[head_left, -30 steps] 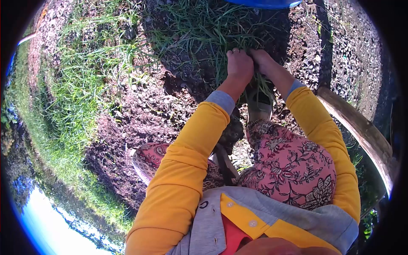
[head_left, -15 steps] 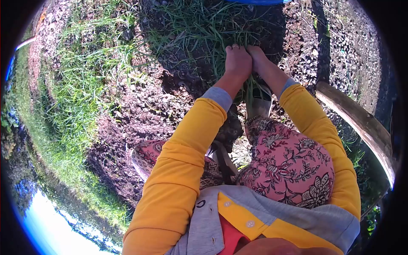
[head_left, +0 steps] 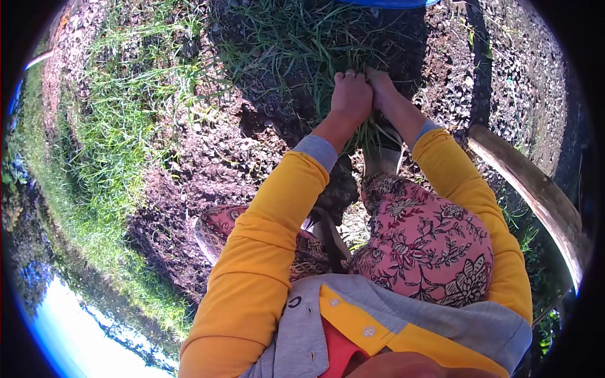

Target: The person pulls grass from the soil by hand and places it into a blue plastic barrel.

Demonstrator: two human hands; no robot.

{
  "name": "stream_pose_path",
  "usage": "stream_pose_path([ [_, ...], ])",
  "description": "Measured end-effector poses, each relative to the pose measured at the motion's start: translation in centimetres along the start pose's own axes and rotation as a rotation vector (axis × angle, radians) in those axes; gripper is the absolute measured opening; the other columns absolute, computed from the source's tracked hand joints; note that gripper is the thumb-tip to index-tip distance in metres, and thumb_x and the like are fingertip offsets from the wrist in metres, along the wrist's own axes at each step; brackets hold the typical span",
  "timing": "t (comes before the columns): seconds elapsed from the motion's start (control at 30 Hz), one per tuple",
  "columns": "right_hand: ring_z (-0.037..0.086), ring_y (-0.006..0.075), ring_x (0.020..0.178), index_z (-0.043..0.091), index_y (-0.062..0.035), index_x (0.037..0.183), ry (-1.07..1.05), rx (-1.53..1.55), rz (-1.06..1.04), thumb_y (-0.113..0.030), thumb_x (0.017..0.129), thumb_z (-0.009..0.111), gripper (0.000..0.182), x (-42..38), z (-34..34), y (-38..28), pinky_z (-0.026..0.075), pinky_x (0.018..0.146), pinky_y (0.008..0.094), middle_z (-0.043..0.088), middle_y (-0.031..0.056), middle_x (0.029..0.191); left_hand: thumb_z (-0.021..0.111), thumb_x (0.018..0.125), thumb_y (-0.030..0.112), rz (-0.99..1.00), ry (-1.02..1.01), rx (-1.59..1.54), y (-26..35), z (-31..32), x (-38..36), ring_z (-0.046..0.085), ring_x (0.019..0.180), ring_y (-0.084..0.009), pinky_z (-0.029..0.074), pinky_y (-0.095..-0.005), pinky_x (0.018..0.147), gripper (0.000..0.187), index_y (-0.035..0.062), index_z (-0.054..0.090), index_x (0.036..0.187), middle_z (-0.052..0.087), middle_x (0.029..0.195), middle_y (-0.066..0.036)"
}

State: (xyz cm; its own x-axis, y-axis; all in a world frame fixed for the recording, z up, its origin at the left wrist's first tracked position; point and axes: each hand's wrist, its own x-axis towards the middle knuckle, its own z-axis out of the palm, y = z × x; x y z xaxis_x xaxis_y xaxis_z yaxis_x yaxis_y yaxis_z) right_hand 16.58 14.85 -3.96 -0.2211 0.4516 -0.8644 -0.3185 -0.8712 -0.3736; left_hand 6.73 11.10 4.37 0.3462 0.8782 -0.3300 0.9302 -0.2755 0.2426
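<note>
Both of my hands are pressed side by side at the upper centre, over the grass (head_left: 296, 38). Closed in a fist, my left hand (head_left: 351, 96) has a ring on one finger and grips green grass blades. Right beside it, touching, my right hand (head_left: 384, 91) is closed on the same bunch of grass. Some blades (head_left: 367, 135) hang below the hands, over my shoe (head_left: 382, 160). The fingertips of both hands are mostly hidden among the blades.
A blue rim (head_left: 391, 3) shows at the top edge. On the right lies a curved wooden log (head_left: 529, 176). Dark soil (head_left: 189, 208) and a sunlit strip of grass (head_left: 113, 170) are at the left. My knee in patterned cloth (head_left: 435, 246) is below the hands.
Both hands have shifted very slightly down and remain closed around the grass. The sleeves moved a little to the left.
</note>
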Motion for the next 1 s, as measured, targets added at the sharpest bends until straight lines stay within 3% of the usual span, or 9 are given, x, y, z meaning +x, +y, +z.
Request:
stream_pose_path([
  [0.1,0.057,0.0243,0.075,0.054,-0.0031,0.098,0.089,0.066,-0.021,-0.021,0.088,0.046,0.022,-1.6,1.1,-0.6,0.046,0.068,0.0382,0.059,0.0109,0.086,0.052,0.076,0.016,-0.004,0.017,0.068,0.1,0.3,-0.1,0.05,0.099,-0.0247,0.037,-0.0419,0.085,0.02,0.0075,0.066,0.087,0.057,0.095,-0.008],
  [0.4,0.057,0.0227,0.071,0.056,-0.0034,0.088,0.045,-0.106,0.037,-0.018,0.084,0.049,0.017,0.3,-1.0,-0.9,0.047,0.063,0.038,0.058,0.0116,0.079,0.053,0.076,0.019,0.019,-0.029,0.017,0.1,1.2,0.7,0.05,0.1,-0.0233,0.036,-0.041,0.086,0.019,0.0092,0.066,0.086,0.057,0.095,-0.006],
  [0.6,0.058,0.0223,0.072,0.056,-0.0034,0.089,0.057,0.033,0.027,-0.023,0.086,0.05,0.021,-1.5,-0.1,-0.5,0.048,0.063,0.0369,0.058,0.0115,0.078,0.057,0.073,0.019,0.035,0.029,-0.014,0.2,0.2,-0.3,0.05,0.098,-0.023,0.036,-0.0404,0.085,0.016,0.0109,0.067,0.082,0.056,0.094,-0.006],
  [0.7,0.058,0.0218,0.069,0.056,-0.0021,0.088,0.018,0.113,-0.074,-0.026,0.086,0.05,0.024,-2.7,0.4,-0.4,0.048,0.061,0.037,0.058,0.0117,0.077,0.057,0.072,0.02,0.06,0.066,0.022,0.3,-0.4,-1.0,0.05,0.097,-0.0232,0.035,-0.0405,0.086,0.015,0.0108,0.066,0.08,0.056,0.091,-0.006],
  [0.8,0.057,0.0195,0.067,0.056,-0.0035,0.087,0.083,-0.098,0.003,-0.028,0.086,0.05,0.026,-4.6,0.1,-0.7,0.047,0.061,0.0337,0.059,0.0093,0.078,0.058,0.072,0.021,0.088,0.063,-0.038,1.0,-0.8,-2.4,0.05,0.095,-0.023,0.034,-0.0407,0.087,0.014,0.0109,0.066,0.078,0.055,0.089,-0.006],
  [1.0,0.054,0.0158,0.062,0.057,0.0005,0.083,0.259,-0.488,-0.105,-0.032,0.083,0.057,0.032,-7.0,-0.7,-2.7,0.044,0.055,0.0321,0.057,0.0081,0.073,0.057,0.077,0.028,0.061,0.201,-0.233,2.0,-1.3,-3.3,0.049,0.094,-0.0256,0.035,-0.0415,0.087,0.02,0.0104,0.065,0.077,0.053,0.089,-0.008],
])
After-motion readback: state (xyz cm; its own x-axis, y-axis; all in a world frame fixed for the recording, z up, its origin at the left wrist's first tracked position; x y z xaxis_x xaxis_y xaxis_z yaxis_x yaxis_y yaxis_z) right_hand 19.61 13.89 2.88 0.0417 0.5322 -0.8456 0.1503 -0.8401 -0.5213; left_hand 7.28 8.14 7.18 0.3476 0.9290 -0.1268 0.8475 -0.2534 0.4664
